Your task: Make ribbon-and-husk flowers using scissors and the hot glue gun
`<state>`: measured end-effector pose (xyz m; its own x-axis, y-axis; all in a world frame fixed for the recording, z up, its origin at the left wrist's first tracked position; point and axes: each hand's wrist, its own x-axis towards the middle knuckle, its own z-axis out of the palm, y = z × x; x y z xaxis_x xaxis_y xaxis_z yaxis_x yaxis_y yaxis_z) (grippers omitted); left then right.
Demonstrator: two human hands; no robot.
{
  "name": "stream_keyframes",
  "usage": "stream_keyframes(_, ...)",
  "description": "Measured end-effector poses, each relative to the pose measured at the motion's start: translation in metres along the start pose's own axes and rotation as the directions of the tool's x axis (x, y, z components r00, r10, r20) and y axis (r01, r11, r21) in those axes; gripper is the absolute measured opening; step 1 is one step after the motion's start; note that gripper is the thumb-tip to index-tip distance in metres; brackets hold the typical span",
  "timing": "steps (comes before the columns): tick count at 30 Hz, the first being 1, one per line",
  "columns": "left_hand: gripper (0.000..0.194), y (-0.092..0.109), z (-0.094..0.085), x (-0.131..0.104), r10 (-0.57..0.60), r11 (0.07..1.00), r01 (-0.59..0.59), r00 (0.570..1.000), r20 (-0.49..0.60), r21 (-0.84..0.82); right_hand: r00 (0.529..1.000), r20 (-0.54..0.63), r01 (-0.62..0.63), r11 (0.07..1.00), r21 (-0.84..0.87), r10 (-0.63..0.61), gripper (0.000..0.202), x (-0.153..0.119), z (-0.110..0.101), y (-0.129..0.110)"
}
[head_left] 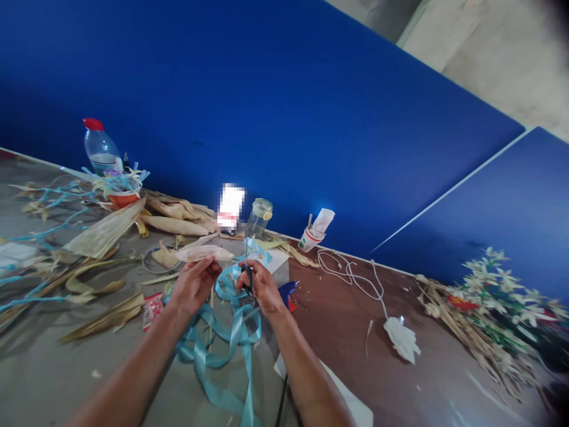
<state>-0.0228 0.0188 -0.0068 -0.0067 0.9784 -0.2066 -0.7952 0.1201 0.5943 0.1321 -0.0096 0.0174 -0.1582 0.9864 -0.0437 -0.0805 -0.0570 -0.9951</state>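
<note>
My left hand (198, 286) pinches the lower edge of a pale dried corn husk (204, 253), which lies sideways above my fingers. In my right hand (262, 287) is a pair of scissors (248, 279) with dark handles; its blades point upward, just right of the husk's tip. I cannot tell whether the blades are apart. Loops of light blue ribbon (233, 332) lie on the table between and below my hands. A red and white packet (152, 309) rests left of my left wrist.
More dried husks (182, 225) and blue-stemmed pieces (57, 193) spread to the left, near a red-capped bottle (101, 148). A glass jar (259, 216), a cup (311, 238) and a white cable (351, 273) stand or lie along the blue partition (284, 107). White flowers (498, 290) lie at right.
</note>
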Motion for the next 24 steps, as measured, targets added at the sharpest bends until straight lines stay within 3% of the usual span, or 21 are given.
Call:
stream_keyframes(5,0.015,-0.002,0.005,-0.005,-0.03,0.997,0.023,0.995,0.098,0.075,0.967,-0.237,0.126,0.984,0.129,-0.093,0.044,0.004,0.001,0.002)
stream_keyframes(11,0.016,-0.008,0.006,-0.009,-0.022,0.986,-0.002,0.989,0.145,0.165,0.948,-0.269,0.19,0.981,0.042,-0.172,0.046,0.007,0.005,0.007)
stream_keyframes(16,0.019,-0.007,0.006,-0.012,-0.034,0.992,0.006,0.975,0.22,0.126,0.934,-0.304,0.183,0.982,-0.042,-0.187,0.043,0.006,0.003,0.006)
stream_keyframes(24,0.02,-0.008,0.006,-0.009,0.02,0.993,-0.032,0.995,0.101,0.118,0.918,-0.313,0.227,0.97,-0.089,-0.244,0.039,0.005,-0.001,0.002)
